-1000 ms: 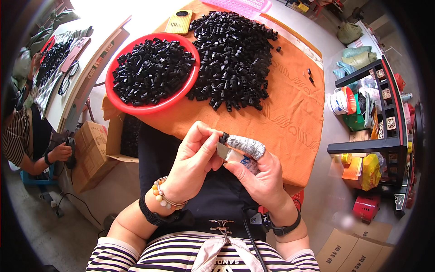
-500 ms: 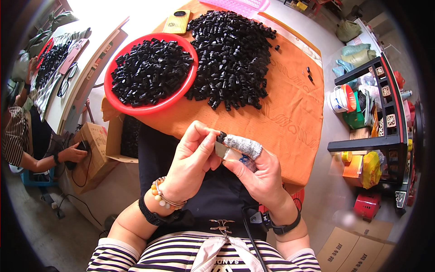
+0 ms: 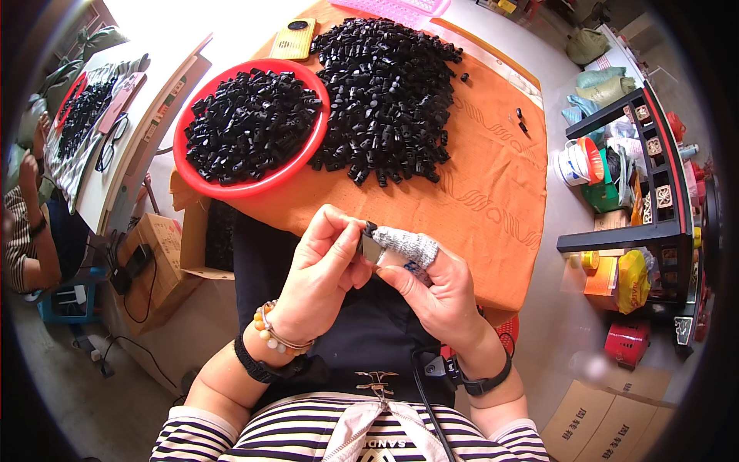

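Note:
Close together in front of my lap, both hands are closed. Between thumb and fingertips, my left hand (image 3: 322,254) pinches a small black plastic part (image 3: 370,229). My right hand (image 3: 443,291) grips a flat metal blade (image 3: 372,249) with a white wrapping, its end beside the black part. A grey knitted finger cover (image 3: 412,245) sits on the right index finger, against the part. Beyond the hands, a red basin (image 3: 182,160) is heaped with similar black pieces. To its right, a large pile of black parts (image 3: 385,100) lies loose on the orange cloth (image 3: 493,254).
A yellow phone-like object (image 3: 293,42) and a pink plastic basket (image 3: 408,8) lie at the far side. Below the table's left edge stands an open carton (image 3: 192,250) of black parts. A co-worker (image 3: 31,231) sits at a white table left; a dark shelf (image 3: 616,240) stands right.
Both hands stay together; the right fingers have tilted slightly round the blade and black part. The co-worker's hand has left the box and gone up to the white table.

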`<state>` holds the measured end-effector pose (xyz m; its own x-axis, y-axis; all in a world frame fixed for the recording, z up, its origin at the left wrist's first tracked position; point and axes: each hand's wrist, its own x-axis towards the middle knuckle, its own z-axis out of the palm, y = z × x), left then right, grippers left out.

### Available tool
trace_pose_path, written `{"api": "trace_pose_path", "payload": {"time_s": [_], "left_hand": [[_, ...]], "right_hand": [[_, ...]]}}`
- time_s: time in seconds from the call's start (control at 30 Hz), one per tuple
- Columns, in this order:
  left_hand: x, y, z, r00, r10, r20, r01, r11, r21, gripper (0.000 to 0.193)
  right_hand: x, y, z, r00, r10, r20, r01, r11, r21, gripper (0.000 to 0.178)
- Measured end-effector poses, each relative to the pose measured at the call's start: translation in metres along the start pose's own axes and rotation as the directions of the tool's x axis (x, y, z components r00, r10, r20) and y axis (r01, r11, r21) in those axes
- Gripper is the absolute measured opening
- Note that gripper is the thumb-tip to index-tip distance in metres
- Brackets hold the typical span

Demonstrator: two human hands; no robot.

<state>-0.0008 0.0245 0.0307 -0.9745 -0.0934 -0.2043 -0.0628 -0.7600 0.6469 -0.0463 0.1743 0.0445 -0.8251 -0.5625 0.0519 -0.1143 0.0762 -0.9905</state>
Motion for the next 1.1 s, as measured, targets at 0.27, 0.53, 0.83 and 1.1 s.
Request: {"api": "trace_pose_path", "payload": {"time_s": [0.27, 0.53, 0.83, 1.1], "left_hand": [[0.0, 0.001, 0.0, 0.999, -0.03, 0.03, 0.032, 0.998, -0.047, 0.007], [-0.001, 0.002, 0.006, 1.0, -0.028, 0.004, 0.028, 0.999, -0.025, 0.008], [-0.001, 0.002, 0.003, 0.999, -0.039, 0.033, 0.04, 0.999, -0.018, 0.008], [-0.003, 0.001, 0.001, 0.997, -0.063, 0.033, 0.065, 0.997, -0.032, 0.008]], "right_hand": [[-0.002, -0.008, -0.001, 0.998, 0.057, 0.014, -0.057, 0.998, -0.023, 0.028], [-0.002, -0.006, 0.0, 1.0, -0.001, -0.002, 0.001, 0.998, 0.055, 0.031], [-0.003, -0.01, -0.002, 0.999, 0.041, 0.023, -0.043, 0.996, 0.08, 0.03], [-0.004, -0.011, -0.002, 0.996, 0.086, 0.03, -0.09, 0.981, 0.171, 0.029]]}}
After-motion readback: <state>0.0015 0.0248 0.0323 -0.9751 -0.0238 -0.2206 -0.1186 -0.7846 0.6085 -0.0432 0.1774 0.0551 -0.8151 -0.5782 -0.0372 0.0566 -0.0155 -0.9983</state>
